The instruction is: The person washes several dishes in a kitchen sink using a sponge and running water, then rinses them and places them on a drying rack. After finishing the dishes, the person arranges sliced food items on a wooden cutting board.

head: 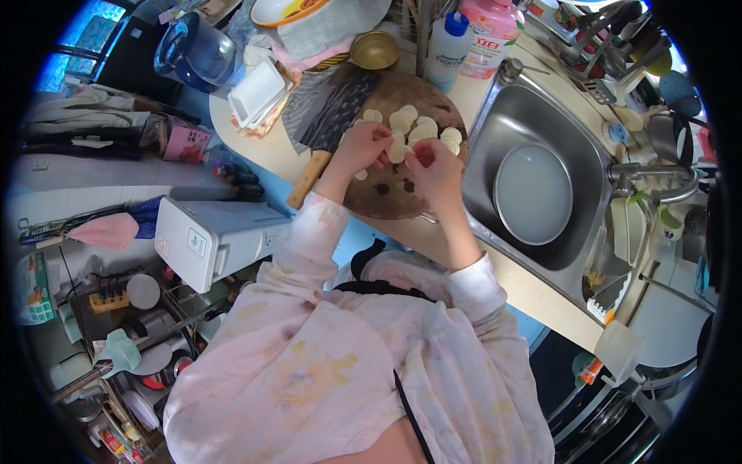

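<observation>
Several thin, pale round slices (423, 127) lie in loose clusters on a round wooden chopping board (377, 197). Between my two hands is one pale slice (397, 152), pinched at its right edge by the fingertips of my right hand (439, 177). My left hand (360, 148) has its bent fingers at the slice's other side; whether they grip it is unclear. A cleaver (342, 107) with a dark, patterned blade lies left of the slices, its wooden handle (309, 178) sticking out past the board towards me. A small slice (361, 174) rests below my left hand.
Right of the board is a steel sink (522, 110) holding a round basin (533, 194) of cloudy liquid. A spray-blue-capped bottle (449, 52), a pink detergent bottle (491, 35) and a brass-coloured bowl (375, 51) stand behind the board. White trays (259, 93) sit at left.
</observation>
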### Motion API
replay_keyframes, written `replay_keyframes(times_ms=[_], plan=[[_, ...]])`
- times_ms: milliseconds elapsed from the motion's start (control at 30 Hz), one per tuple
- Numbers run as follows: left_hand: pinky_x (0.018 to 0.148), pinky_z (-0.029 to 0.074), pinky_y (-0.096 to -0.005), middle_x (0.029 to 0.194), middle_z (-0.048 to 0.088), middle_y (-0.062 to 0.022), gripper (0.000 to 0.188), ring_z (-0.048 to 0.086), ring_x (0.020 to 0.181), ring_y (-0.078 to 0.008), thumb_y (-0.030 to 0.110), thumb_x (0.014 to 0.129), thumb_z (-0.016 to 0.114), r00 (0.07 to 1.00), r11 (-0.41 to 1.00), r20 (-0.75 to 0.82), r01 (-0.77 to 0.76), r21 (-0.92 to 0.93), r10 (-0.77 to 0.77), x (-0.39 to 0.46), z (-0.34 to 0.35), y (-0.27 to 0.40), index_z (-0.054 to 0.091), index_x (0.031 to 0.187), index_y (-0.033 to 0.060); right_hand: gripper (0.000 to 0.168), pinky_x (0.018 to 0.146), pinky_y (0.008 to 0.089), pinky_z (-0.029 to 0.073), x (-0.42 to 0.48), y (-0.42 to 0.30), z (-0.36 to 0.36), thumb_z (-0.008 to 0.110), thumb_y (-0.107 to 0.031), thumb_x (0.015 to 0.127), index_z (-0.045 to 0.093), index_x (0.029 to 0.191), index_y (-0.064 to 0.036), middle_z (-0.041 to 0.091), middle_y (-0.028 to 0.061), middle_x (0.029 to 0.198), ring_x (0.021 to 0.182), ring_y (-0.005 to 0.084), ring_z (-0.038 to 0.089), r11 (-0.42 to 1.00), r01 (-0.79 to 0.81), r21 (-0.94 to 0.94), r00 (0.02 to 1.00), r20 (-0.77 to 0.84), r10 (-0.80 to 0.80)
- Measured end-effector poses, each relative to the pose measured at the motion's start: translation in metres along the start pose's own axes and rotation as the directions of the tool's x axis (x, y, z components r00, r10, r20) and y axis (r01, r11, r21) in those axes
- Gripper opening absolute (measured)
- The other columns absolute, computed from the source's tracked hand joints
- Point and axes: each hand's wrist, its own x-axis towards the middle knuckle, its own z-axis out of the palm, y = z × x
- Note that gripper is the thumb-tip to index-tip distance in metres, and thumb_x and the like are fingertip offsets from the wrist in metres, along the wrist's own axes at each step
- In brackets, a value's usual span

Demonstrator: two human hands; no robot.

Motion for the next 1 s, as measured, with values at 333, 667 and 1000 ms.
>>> replay_keyframes(times_ms=[333,667,1000], plan=[[0.044,0.048,-0.0261,0.081,0.066,-0.0096,0.020,0.061,0.050,-0.0133,0.010,0.085,0.062,0.981,0.966,-0.126,-0.114,0.232,0.146,-0.005,0.003,0.007,0.062,0.101,-0.0012,0.024,0.065,0.0302,0.052,-0.008,0.014,-0.014,0.070,-0.009,0.075,0.067,0.098,-0.004,0.068,0.0119,0.079,0.067,0.0193,0.066,0.984,0.066,-0.167,0.995,0.081,-0.053],[0.075,0.050,-0.0431,0.112,0.050,-0.0127,0.046,0.060,0.090,-0.0350,0.013,0.075,0.070,0.884,0.732,-0.238,-0.155,0.664,0.402,-0.051,-0.009,-0.018,0.051,0.116,0.0093,0.032,0.064,0.0288,0.051,-0.007,-0.001,-0.043,0.069,-0.003,0.074,0.066,0.105,-0.005,0.066,0.0107,0.085,0.065,0.0163,0.061,0.984,0.033,-0.178,0.999,-0.002,-0.034],[0.077,0.048,-0.0424,0.106,0.051,-0.0145,0.044,0.056,0.094,-0.0366,0.006,0.069,0.074,0.883,0.783,-0.232,-0.209,0.585,0.409,-0.035,-0.008,-0.026,0.052,0.107,0.0048,0.031,0.063,0.0311,0.051,-0.011,-0.003,-0.050,0.070,-0.003,0.073,0.065,0.104,-0.004,0.065,0.0120,0.086,0.064,0.0184,0.062,0.986,0.010,-0.164,1.000,0.018,-0.007]])
